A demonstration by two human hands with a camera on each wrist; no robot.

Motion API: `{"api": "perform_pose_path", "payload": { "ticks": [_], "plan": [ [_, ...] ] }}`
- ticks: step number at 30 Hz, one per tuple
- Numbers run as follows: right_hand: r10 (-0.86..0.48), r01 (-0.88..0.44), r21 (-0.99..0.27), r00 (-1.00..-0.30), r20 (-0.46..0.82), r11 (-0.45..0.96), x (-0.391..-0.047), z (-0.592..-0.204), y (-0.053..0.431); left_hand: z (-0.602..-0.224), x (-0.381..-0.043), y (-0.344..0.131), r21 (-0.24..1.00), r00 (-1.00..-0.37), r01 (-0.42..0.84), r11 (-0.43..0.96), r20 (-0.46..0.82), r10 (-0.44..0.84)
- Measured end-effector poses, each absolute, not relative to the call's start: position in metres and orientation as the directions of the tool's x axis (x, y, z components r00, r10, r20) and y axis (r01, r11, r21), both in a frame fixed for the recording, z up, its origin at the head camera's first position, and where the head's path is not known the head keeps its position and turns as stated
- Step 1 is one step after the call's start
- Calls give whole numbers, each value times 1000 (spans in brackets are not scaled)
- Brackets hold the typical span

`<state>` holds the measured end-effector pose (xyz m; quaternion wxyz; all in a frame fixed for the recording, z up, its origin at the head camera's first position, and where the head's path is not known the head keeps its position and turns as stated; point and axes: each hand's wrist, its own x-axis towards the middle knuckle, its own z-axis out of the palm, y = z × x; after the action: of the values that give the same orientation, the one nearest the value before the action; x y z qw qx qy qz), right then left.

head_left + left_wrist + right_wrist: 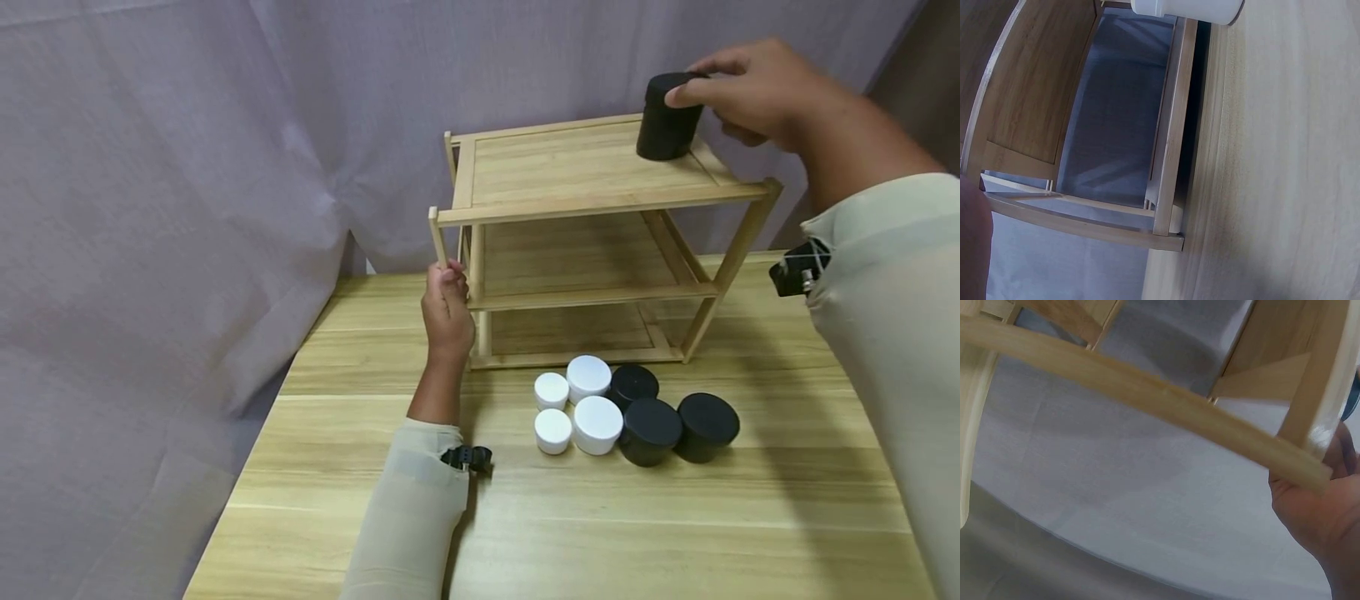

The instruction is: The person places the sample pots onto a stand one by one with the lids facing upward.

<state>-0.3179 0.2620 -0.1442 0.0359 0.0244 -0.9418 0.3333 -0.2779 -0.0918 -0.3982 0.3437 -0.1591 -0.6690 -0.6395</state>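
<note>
A three-tier wooden shelf rack stands at the back of the table. My left hand grips its front left post, below the top tier. Over the right end of the top tier, my right hand holds a tall black lidded jar upright, thumb and fingers at its lid; the jar's base overlaps the tier board in the head view. In the right wrist view the right hand shows behind the rack's slanted leg, with a sliver of the black jar at the edge.
In front of the rack sit several lidded jars: small white jars, larger white jars and wide black jars. A grey curtain hangs behind and to the left. The wooden table extends toward me.
</note>
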Motion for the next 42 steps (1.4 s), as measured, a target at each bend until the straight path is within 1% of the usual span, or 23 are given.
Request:
{"api": "perform_pose_path", "payload": {
  "ticks": [4,9,17,23,30,33,37,42],
  "plan": [
    [-30,-65,-669,-998,64,740,-321,-146,268,-399,-276,-90,745,-713,653,138,666,-221],
    [-35,-68,-694,-998,61,717,-322,-147,269,-399,-275,-90,739,-707,660,137,672,-219],
    [-26,-62,-703,-998,62,708,-324,-145,269,-396,-277,-90,728,-696,669,148,684,-219],
    [-31,-62,-709,-998,56,703,-320,-145,270,-398,-277,-89,738,-706,658,148,674,-217],
    [-32,-93,-701,-995,100,707,-311,-142,282,-398,-278,-90,734,-702,663,149,678,-218],
    [-37,-106,-721,-993,110,684,-306,-141,288,-398,-278,-91,734,-702,662,150,678,-219],
    [-29,-146,-769,-986,163,623,-295,-149,295,-398,-275,-94,740,-705,658,142,671,-229],
    [31,-225,-825,-959,280,519,-277,-160,299,-394,-276,-96,736,-701,663,140,675,-231]
  ]
}}
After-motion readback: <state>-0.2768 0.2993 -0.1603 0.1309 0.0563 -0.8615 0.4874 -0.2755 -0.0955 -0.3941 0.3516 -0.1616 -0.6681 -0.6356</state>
